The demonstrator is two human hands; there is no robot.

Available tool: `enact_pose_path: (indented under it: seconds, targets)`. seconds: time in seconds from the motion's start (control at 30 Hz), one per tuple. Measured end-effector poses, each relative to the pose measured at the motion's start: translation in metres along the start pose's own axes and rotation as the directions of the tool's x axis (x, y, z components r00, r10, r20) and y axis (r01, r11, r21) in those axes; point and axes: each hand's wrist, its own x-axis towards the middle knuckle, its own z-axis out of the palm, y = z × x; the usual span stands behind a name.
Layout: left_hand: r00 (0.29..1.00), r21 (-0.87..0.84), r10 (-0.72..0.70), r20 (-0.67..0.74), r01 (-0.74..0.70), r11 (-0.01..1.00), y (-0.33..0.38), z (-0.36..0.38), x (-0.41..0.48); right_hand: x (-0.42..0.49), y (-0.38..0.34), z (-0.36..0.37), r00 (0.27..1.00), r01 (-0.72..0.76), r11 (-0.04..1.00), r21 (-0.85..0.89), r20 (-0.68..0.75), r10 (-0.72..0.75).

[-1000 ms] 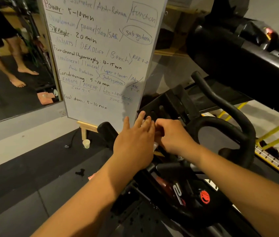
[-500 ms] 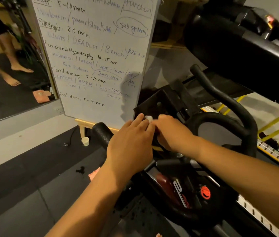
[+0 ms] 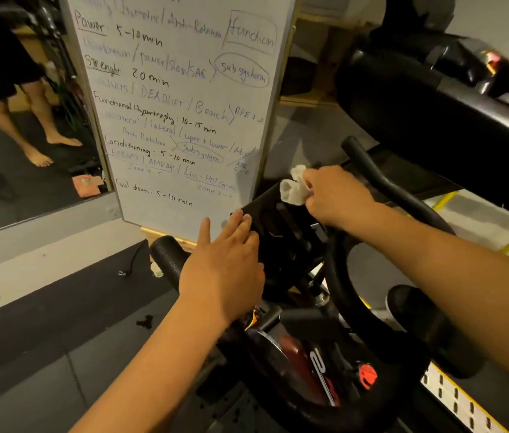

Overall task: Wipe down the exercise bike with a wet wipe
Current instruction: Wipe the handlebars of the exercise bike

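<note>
The black exercise bike [image 3: 368, 314] fills the lower middle, its curved handlebar [image 3: 381, 179] rising at right and a black console bracket [image 3: 281, 223] in front of me. My right hand [image 3: 337, 195] pinches a crumpled white wet wipe [image 3: 293, 189] at the bracket's upper edge. With straight fingers, my left hand [image 3: 225, 267] rests flat against the bracket's left side, above the left handlebar grip [image 3: 165, 254]. A red knob [image 3: 367, 375] shows low on the frame.
A whiteboard [image 3: 181, 104] with handwritten workout notes stands on a wooden easel just beyond the bike. A mirror [image 3: 28, 120] at left reflects a person's bare legs. Dark padded equipment [image 3: 434, 114] looms at upper right. A small white cup [image 3: 156, 270] and a power plug [image 3: 123, 272] lie on the floor.
My hands, close together on the bracket before, have separated. The right hand has lifted up and right with the wipe now plainly visible; the left hand stays flat on the bracket's left side.
</note>
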Motion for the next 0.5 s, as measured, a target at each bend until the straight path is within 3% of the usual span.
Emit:
enact_pose_path:
  seconds: [0.1,0.2,0.27,0.37,0.5]
  targets:
    - [1.000,0.132,-0.023,-0.010,0.024,0.991,0.023,0.007,0.006,-0.016,0.007,-0.013,0.953,0.109,0.969,-0.222,0.301,-0.038]
    - [0.999,0.143,-0.039,-0.004,0.040,0.989,0.045,0.018,0.010,-0.018,0.014,-0.035,0.866,0.208,0.968,-0.140,0.487,-0.115]
    - [0.999,0.163,-0.042,-0.001,0.041,0.986,0.048,0.022,0.014,0.000,0.019,-0.054,0.919,0.187,0.982,0.015,0.349,-0.181]
    - [0.998,0.156,-0.059,0.031,0.053,0.986,0.046,0.027,0.017,0.029,0.016,-0.052,0.977,0.214,0.941,0.260,-0.039,-0.211]
    - [0.994,0.154,-0.080,0.073,0.068,0.986,0.049,0.024,0.018,0.037,0.008,0.002,0.900,0.436,0.887,0.153,-0.078,-0.429]
